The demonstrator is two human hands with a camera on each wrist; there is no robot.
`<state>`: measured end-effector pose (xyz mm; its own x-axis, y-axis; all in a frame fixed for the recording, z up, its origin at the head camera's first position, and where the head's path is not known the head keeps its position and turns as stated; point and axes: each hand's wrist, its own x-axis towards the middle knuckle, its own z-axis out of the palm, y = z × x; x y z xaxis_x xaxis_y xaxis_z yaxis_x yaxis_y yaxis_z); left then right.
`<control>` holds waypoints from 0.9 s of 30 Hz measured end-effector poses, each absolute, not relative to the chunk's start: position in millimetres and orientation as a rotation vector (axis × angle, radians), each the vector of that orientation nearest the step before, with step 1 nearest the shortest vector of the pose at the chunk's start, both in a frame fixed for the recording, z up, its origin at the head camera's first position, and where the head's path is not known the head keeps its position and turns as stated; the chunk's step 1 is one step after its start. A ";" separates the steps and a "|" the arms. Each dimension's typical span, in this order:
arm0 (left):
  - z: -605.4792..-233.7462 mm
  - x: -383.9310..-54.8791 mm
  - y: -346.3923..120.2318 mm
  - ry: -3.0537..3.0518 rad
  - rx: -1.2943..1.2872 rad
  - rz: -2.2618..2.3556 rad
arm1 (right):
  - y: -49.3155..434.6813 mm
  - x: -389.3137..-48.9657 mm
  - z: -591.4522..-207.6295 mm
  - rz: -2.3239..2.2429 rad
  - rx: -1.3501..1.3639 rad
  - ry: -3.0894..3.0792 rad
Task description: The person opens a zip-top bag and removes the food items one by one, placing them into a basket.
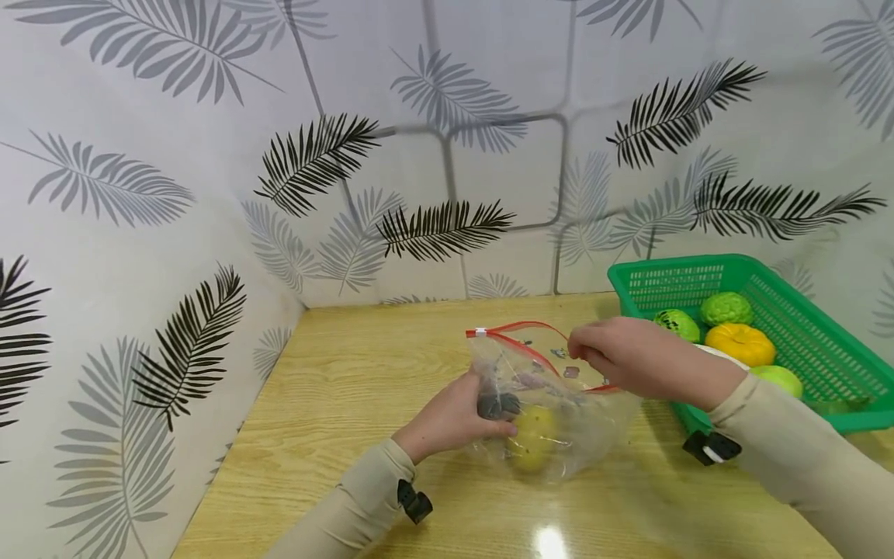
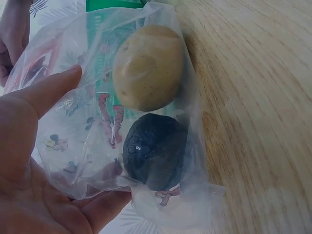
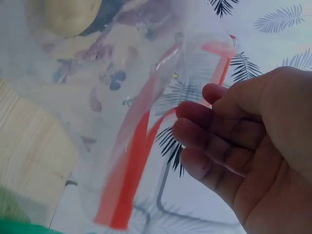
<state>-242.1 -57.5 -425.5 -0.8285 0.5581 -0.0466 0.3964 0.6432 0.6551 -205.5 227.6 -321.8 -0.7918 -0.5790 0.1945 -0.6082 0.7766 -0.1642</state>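
Observation:
A clear zip bag (image 1: 594, 435) with printed cartoon figures stands on the table, its red-edged mouth spread apart. Inside lie a yellow-brown potato (image 2: 148, 68) and a dark, ridged round thing (image 2: 155, 151), one beside the other. My left hand (image 1: 454, 415) grips the bag's left side, thumb in front and fingers behind the plastic. At the right of the mouth, my right hand (image 1: 642, 361) pinches the red rim between thumb and forefinger, as the right wrist view shows. A white slider (image 1: 480, 332) sits at the left end of the red zip.
A green plastic basket (image 1: 831, 334) stands at the right, behind my right forearm. It holds a yellow pumpkin-like thing (image 1: 740, 344) and several green round ones (image 1: 726, 309). The wooden table (image 1: 349, 373) meets a leaf-patterned wall covering (image 1: 391, 171) at the back and left.

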 end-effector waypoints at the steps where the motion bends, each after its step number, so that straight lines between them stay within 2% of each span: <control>1: -425.5 -242.1 -57.3 2.616 0.776 0.962 | 224.8 -207.4 -323.1 0.327 0.959 -2.834; 13: -423.5 -243.5 -57.9 2.608 0.815 1.002 | 191.5 -229.4 -343.8 0.279 1.093 -2.964; 27: -426.2 -240.0 -57.6 2.651 0.788 0.966 | 179.2 -243.3 -371.3 0.323 1.183 -3.197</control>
<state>-240.0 -57.6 -426.2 -0.8343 0.5511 -0.0153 0.4121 0.6418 0.6468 -243.3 179.2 -371.3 -0.7263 -0.6587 -0.1965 -0.6061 0.7485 -0.2689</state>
